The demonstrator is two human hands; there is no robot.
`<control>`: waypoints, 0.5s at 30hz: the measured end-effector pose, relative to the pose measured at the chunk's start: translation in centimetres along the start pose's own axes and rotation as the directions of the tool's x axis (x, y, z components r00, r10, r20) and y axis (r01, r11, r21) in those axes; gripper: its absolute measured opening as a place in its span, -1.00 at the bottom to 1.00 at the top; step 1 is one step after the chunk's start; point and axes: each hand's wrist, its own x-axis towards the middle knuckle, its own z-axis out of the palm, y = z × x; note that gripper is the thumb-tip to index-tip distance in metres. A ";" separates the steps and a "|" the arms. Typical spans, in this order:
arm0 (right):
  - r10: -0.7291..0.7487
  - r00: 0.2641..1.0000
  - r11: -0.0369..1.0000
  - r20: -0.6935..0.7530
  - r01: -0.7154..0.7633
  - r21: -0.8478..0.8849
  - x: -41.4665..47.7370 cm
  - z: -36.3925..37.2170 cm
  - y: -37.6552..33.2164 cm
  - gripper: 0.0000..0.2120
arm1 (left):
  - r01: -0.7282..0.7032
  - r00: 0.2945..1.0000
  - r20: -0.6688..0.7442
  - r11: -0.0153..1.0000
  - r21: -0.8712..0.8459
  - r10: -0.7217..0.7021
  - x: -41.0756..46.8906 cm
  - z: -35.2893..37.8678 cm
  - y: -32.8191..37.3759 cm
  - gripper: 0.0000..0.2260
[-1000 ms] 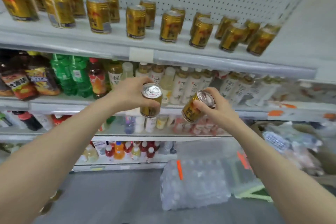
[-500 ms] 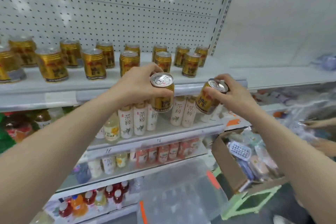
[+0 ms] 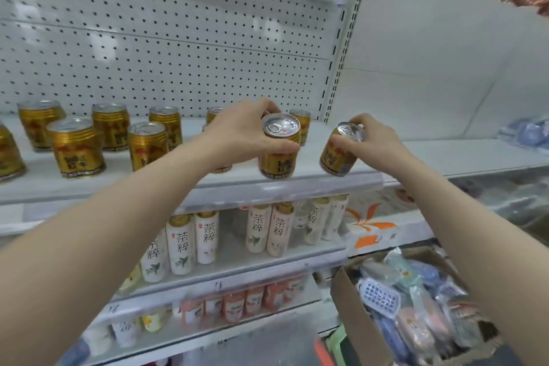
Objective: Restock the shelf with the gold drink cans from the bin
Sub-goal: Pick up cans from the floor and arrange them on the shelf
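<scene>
Lifting two cans to the top shelf [image 3: 445, 159]: a second ago both were held in front of the lower bottle rows, and now they are level with the shelf's front edge. By this reading the carry is over and the placing step is in hand.

- The left grip [image 3: 246, 134] wraps thumb and fingers round the upper wall of the left can [image 3: 280, 157]. This can is upright, with its base at or just above the shelf board; contact cannot be told.
- The right grip [image 3: 377, 142] pinches the right can [image 3: 338, 154] at its rim. This can is tilted, its top leaning right, and its base is near the shelf lip.
- Both forearms reach up and forward and converge, so the two cans are just beside each other.

Stocked cans [image 3: 75, 147] stand in loose rows to the left, before the pegboard [image 3: 178, 53]. Bare shelf board lies to the right. No bin of cans is in view; the box [image 3: 347, 303] at lower right holds mixed packets.
</scene>
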 end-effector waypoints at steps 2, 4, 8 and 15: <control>-0.023 0.999 0.999 0.027 0.024 -0.047 3.2 -0.3 1.2 -0.44 | 0.010 1.000 -0.026 1.000 0.013 -0.010 1.9 1.2 0.8 -0.38; -0.051 0.998 0.995 0.044 0.055 -0.087 6.3 -0.3 2.8 -0.42 | 0.018 0.999 -0.041 0.999 0.030 -0.017 4.1 2.6 1.6 -0.39; -0.073 0.992 0.987 0.106 0.087 -0.135 11.8 0.7 6.1 -0.43 | 0.052 0.997 -0.062 0.998 0.033 -0.050 8.0 5.4 3.0 -0.38; -0.143 0.963 0.974 0.227 0.178 -0.143 17.5 2.8 9.5 -0.60 | 0.104 0.995 -0.018 0.992 0.078 -0.103 12.5 9.7 2.7 -0.40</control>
